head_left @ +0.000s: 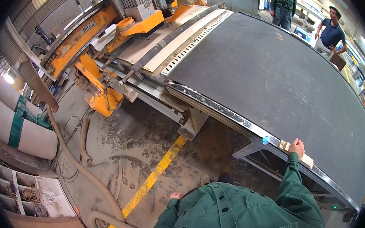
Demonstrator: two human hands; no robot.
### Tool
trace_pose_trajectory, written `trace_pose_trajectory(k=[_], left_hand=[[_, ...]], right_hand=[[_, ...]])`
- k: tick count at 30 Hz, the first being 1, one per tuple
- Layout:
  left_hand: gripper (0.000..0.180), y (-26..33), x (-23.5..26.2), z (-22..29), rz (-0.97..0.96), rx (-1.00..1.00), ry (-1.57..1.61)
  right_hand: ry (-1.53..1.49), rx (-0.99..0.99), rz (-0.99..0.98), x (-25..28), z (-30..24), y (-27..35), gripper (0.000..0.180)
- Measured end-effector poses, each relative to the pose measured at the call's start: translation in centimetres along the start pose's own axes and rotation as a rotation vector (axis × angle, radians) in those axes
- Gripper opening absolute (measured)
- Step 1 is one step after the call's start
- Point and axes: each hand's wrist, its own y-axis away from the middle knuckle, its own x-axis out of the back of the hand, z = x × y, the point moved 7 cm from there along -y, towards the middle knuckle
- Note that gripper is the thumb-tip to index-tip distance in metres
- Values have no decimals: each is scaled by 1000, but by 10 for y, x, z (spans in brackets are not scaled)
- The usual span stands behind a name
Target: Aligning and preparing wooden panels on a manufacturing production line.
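My right hand (296, 148) is closed at the near edge of a dark flat conveyor table (269, 73), its fingers curled on a pale wooden block (306, 161). The block lies along the table's shiny metal edge strip (252, 128), and my hand hides its middle. A smaller pale notched piece (283, 145) shows just left of my fingers; whether it belongs to the same block I cannot tell. Low beside my body hangs my left hand (175, 195), away from the table. Its fingers are mostly hidden.
An orange cutting machine (141, 24) stands over a pale board (143, 46) beyond the table. Hoses (94, 181) cross the floor at left, near white dust bags (34, 136) and a yellow line (155, 176). Two people (284, 4) (331, 31) stand behind the table, one with a brown box (337, 61).
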Motion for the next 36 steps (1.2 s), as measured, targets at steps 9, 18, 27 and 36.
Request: trace_pose_trajectory(k=[9, 18, 27, 36], left_hand=[[33, 23, 7, 24, -9, 3, -28], [35, -7, 0, -9, -13, -21, -53], [34, -5, 3, -3, -2, -2, -90], [31, 13, 7, 19, -13, -52, 17]], right_hand=[[-16, 13, -10, -3, 3, -1, 32], [7, 26, -20, -4, -5, 0, 32], [4, -5, -56, -6, 1, -2, 34], [-29, -41, -31, -2, 5, -1, 35]])
